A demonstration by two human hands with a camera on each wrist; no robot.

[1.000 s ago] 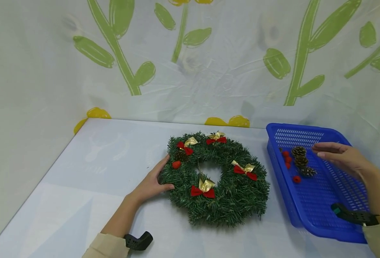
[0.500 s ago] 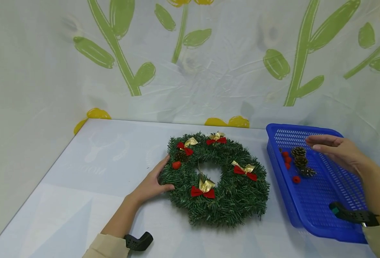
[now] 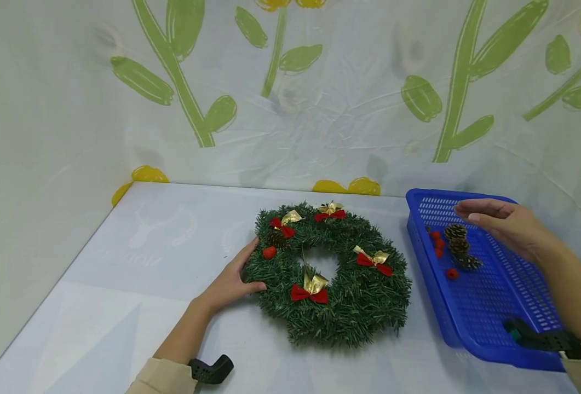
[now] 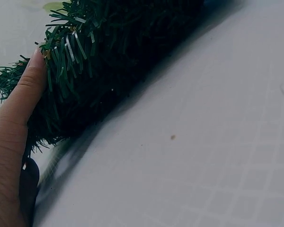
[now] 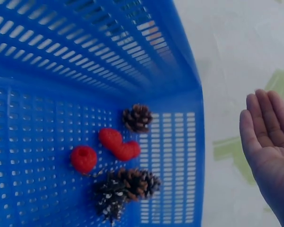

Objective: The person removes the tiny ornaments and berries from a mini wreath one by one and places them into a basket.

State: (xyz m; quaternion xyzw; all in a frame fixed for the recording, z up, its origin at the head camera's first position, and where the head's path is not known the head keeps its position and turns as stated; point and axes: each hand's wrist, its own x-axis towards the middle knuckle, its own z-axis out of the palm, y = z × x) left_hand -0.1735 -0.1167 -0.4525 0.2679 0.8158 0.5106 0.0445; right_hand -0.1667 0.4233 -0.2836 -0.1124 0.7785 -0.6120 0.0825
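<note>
A green wreath point(image 3: 349, 306) lies on the table, dressed with red-and-gold bows, among them a front bow point(image 3: 310, 293), plus a red berry point(image 3: 269, 252) and a pine cone at its upper left. My left hand point(image 3: 231, 282) holds the wreath's left edge, thumb on the near side, other fingers partly hidden by the greenery. The left wrist view has one digit lying along the wreath's needles point(image 4: 75, 61). Above the blue basket point(image 3: 460, 320) hovers my right hand point(image 3: 512, 227), fingers extended and palm bare. Beneath it are pine cones point(image 5: 137, 118) and red berries point(image 5: 84, 159).
The basket stands right of the wreath, its slotted walls rising around the cones and berries, which lie toward its far left. A white sheet point(image 3: 349, 109) printed with green plants hangs behind the table point(image 3: 172, 246).
My right hand has drifted left and slightly up over the basket, toward the wreath side. The left hand and the wreath have stayed in place.
</note>
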